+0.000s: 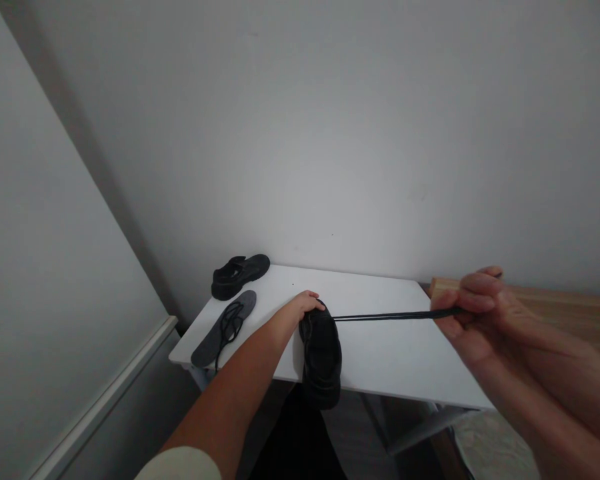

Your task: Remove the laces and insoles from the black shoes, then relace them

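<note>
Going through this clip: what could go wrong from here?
The shoe overhangs the table's near edge, so it might tip off if the left hand lets go. The taut lace held by the right hand could drag the shoe sideways or slip from that hand's grip.

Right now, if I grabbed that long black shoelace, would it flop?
Probably: the black shoelace looks straight only while the right hand's fingers pull it, and the lace on the grey insole lies looped. So thin, it's likely light.

Two black shoes (pixel 240 277), one grey insole (pixel 245 302), two black laces (pixel 395 315) (one tangled on the insole) and two hands (pixel 473 313).
</note>
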Demonstrator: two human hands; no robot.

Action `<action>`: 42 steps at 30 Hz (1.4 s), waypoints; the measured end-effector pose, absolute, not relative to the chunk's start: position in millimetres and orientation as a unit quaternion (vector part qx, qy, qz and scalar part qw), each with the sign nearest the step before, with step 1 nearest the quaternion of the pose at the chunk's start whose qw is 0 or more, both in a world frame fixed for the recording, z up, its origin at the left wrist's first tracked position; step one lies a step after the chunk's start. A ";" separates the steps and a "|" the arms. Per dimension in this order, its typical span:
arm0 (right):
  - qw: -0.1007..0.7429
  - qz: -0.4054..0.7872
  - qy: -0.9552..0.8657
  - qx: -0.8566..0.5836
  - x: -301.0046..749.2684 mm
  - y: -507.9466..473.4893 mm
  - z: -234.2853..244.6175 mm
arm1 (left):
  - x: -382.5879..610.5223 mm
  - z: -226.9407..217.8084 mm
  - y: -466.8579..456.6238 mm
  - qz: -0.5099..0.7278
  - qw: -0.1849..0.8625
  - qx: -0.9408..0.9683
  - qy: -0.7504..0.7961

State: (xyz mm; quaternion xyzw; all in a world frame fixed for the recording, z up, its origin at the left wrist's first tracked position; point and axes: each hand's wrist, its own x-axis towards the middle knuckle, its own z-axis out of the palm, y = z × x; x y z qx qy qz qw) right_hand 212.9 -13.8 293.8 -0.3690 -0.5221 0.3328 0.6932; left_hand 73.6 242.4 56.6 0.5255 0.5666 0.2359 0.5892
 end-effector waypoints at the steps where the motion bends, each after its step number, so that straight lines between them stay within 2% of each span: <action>1: 0.689 0.382 -0.493 -0.368 209.9 -8.5 292.6 | 73.2 57.8 240.4 0.248 0.583 0.524 0.569; 3: 0.683 0.474 -0.418 -0.365 203.9 4.5 286.9 | 70.5 61.3 233.6 0.285 0.563 0.524 0.572; 5: 0.692 0.506 -0.369 -0.359 202.4 19.6 274.3 | 63.9 64.6 221.4 0.330 0.536 0.525 0.573; 9: 0.700 0.438 -0.325 -0.461 212.1 51.0 218.8 | 41.5 64.2 176.8 0.415 0.471 0.524 0.576; 12: 0.549 0.366 -0.432 -0.614 214.4 72.7 160.2 | 28.6 58.3 136.4 0.456 0.385 0.584 0.550; 15: 0.374 0.279 -0.579 -0.668 206.5 87.8 115.2 | 25.5 53.5 111.0 0.424 0.324 0.661 0.526; 17: 0.269 0.232 -0.641 -0.681 199.0 91.9 101.4 | 26.3 52.7 105.9 0.398 0.301 0.692 0.521; 20: 0.157 0.160 -0.687 -0.691 189.4 91.0 99.4 | 26.8 55.8 108.0 0.366 0.284 0.722 0.513; 24: 0.070 0.078 -0.709 -0.697 182.0 88.2 106.0 | 24.1 65.1 111.0 0.334 0.269 0.758 0.493; 31: 0.014 0.072 -0.736 -0.673 178.1 87.1 113.5 | 23.8 81.4 108.7 0.256 0.186 0.812 0.491; 36: -0.056 0.091 -0.746 -0.658 176.7 85.7 122.6 | 32.4 89.4 105.9 0.136 0.110 0.835 0.522; 42: -0.098 0.045 -0.764 -0.636 168.8 85.7 133.9 | 47.8 94.2 103.1 0.058 0.023 0.838 0.542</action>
